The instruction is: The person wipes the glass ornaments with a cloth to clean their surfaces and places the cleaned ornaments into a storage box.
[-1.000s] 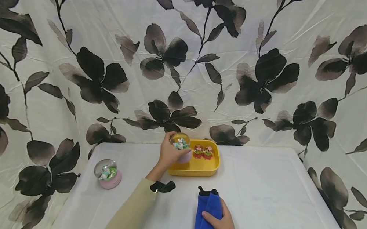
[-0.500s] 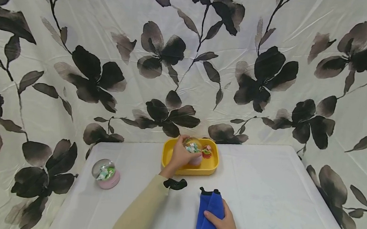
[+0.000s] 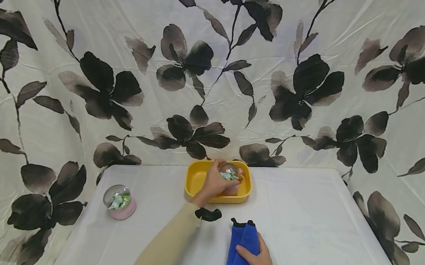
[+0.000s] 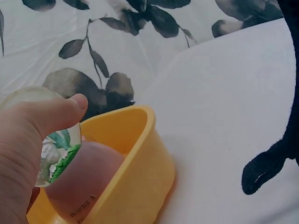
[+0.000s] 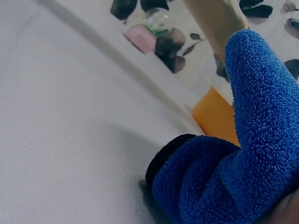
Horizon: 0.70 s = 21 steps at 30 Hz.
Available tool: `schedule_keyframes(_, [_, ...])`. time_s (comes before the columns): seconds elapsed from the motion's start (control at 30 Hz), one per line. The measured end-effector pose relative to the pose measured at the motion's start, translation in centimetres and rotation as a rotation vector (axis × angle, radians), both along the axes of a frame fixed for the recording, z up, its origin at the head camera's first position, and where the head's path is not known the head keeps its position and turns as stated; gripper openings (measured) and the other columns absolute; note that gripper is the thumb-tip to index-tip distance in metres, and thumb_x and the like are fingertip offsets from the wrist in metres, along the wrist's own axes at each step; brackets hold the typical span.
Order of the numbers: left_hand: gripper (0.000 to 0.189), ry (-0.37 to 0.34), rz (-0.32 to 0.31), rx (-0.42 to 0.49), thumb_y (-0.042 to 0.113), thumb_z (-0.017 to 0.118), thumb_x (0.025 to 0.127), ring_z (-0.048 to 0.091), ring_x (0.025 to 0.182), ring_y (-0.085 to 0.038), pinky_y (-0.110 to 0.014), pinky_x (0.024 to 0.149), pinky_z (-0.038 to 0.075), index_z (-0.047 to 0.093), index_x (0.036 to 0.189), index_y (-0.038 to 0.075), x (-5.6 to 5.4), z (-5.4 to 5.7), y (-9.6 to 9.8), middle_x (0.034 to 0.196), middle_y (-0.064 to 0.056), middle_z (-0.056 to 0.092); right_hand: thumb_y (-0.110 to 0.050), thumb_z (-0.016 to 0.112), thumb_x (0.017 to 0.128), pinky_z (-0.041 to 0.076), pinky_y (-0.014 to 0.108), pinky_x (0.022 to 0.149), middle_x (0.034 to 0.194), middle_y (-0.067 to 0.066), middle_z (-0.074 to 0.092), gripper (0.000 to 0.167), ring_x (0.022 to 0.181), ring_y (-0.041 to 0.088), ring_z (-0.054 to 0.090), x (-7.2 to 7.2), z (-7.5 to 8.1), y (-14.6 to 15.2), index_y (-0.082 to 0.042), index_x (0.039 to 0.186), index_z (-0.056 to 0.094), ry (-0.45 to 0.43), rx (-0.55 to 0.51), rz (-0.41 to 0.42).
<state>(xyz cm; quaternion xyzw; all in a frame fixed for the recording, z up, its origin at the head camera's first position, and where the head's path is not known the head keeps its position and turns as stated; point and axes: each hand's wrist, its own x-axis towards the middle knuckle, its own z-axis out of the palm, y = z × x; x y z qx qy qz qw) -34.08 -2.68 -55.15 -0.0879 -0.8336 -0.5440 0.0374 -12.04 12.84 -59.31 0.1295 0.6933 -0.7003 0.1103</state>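
Observation:
My left hand (image 3: 216, 183) grips a snow globe (image 3: 230, 173) with a clear dome and pink base, inside the yellow tray (image 3: 197, 174). In the left wrist view the thumb lies across the dome, and the pink base (image 4: 88, 172) sits low between the tray walls. Green and white figures show inside the dome. Just behind the globe, a small red-and-pink item (image 3: 241, 176) is mostly hidden. My right hand (image 3: 262, 261) holds a folded blue terry cloth (image 3: 240, 254) with black edging near the front of the table.
A second snow globe (image 3: 119, 202) with a pink base stands at the left of the white-covered table (image 3: 326, 228). A white curtain (image 3: 243, 131) with dark flowers hangs right behind the tray at the table's back edge.
My left hand has carried the snow globe rightward and down into the yellow tray, covering most of the red items there. The right hand and the blue cloth have hardly moved.

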Motion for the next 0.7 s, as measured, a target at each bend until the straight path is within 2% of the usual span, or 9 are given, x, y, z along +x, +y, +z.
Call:
schedule_keyframes(0.17, [0.08,0.014,-0.023,0.008,0.018,0.092,0.065,0.053,0.116,-0.028,-0.04,0.099,0.045,0.046,0.131,0.01,0.0,-0.6,0.1,0.128,-0.011,0.053,-0.034,0.073,0.087,0.044,0.06,0.091,0.141,0.028,0.039,0.09,0.121,0.045,0.045,0.0,-0.1,0.1,-0.006,0.152,0.019,-0.011,-0.007,0.001])
schedule_keyframes(0.27, [0.08,0.0,-0.027,0.018,0.017,0.091,0.066,0.052,0.118,-0.029,-0.04,0.1,0.044,0.045,0.132,0.009,0.0,-0.9,0.2,0.129,-0.012,0.053,-0.033,0.073,0.087,0.044,0.058,0.09,0.14,0.028,0.04,0.089,0.12,0.043,0.046,0.1,-0.1,0.1,-0.006,0.152,0.019,-0.012,-0.009,-0.003])
schedule_keyframes(0.47, [0.081,-0.05,-0.004,0.025,0.02,0.092,0.066,0.051,0.12,-0.029,-0.041,0.101,0.044,0.046,0.132,0.012,-0.1,-1.5,0.5,0.13,-0.01,0.053,-0.033,0.073,0.087,0.045,0.056,0.09,0.139,0.027,0.041,0.087,0.119,0.042,0.047,0.1,-0.1,0.2,-0.007,0.152,0.021,-0.012,-0.018,-0.005])
schedule_keyframes(0.7, [0.08,-0.059,-0.031,0.052,0.019,0.092,0.065,0.051,0.12,-0.029,-0.041,0.1,0.045,0.046,0.13,0.014,-0.1,-1.6,0.7,0.13,-0.01,0.053,-0.032,0.073,0.087,0.045,0.055,0.09,0.138,0.026,0.043,0.085,0.118,0.041,0.048,0.1,0.0,0.2,-0.006,0.151,0.023,0.002,-0.006,-0.011])
